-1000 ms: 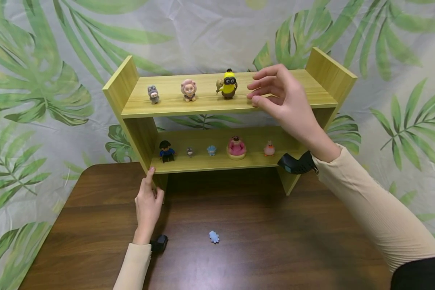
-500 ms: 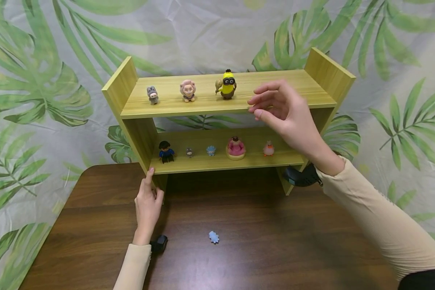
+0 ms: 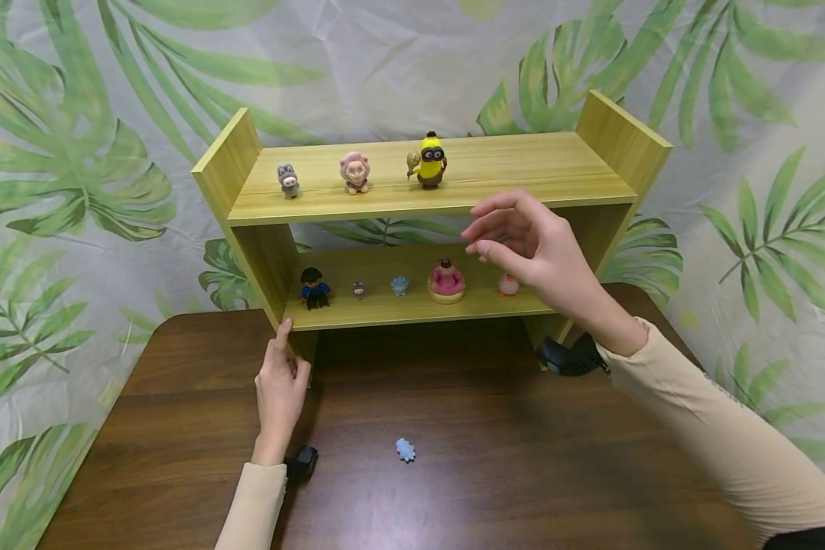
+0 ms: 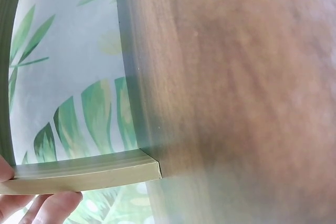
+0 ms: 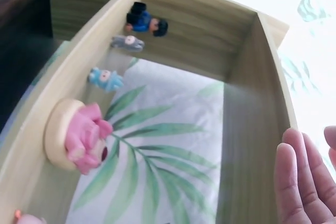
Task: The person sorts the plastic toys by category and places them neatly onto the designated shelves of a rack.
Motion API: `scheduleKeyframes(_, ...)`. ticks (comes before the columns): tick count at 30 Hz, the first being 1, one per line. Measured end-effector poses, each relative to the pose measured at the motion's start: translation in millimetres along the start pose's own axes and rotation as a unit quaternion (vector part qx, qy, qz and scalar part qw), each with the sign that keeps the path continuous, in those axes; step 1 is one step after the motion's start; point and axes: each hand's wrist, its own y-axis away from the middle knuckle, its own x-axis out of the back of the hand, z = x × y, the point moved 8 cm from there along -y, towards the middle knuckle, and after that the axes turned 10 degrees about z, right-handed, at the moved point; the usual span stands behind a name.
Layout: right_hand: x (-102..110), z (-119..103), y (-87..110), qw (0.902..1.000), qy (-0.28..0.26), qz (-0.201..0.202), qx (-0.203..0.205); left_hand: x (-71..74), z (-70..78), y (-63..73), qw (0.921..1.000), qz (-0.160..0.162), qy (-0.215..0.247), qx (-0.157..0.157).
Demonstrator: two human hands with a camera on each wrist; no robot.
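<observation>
My left hand [image 3: 279, 389] grips the lower left side panel of a two-tier wooden shelf [image 3: 378, 211]; the left wrist view has fingers [image 4: 59, 205] on both sides of the panel's edge. Holding nothing, my right hand [image 3: 532, 248] hovers before the shelf's right half with its fingers loosely bent. It partly covers a pink bird figure [image 3: 507, 286] on the lower tier. Nearby sits a pink bear figure [image 3: 447, 281] in a cream ring base. A yellow Minion figure [image 3: 431, 162] stands on the upper tier, left of and above that hand.
Also on the upper tier are a grey hooded figure [image 3: 288, 181] and a pink-maned figure [image 3: 354, 172]. Below stand a blue-shirted toy man [image 3: 314, 289], a tiny grey figure [image 3: 358, 289] and a light-blue one [image 3: 399, 286]. A small blue piece [image 3: 406, 449] lies on the brown table [image 3: 495, 458].
My right hand has come down from beside the Minion figure on the upper tier to in front of the gap between the tiers. The left hand keeps its place.
</observation>
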Motion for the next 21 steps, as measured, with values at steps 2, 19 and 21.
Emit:
scheduleKeyframes(2,-2,4,3.7,0.9999,0.006,-0.006,-0.008,0.9,0.9,-0.2,1.0,0.003,0.0,-0.004)
scheduleKeyframes(19,-23,31,33.3,0.9983,-0.022,-0.047,-0.025,1.2,1.8,-0.4,1.0,0.002,-0.003,-0.004)
scheduleKeyframes(21,-26,35,37.6,0.998,-0.023,-0.051,-0.031,1.2,1.7,-0.5,1.0,0.002,-0.003,-0.004)
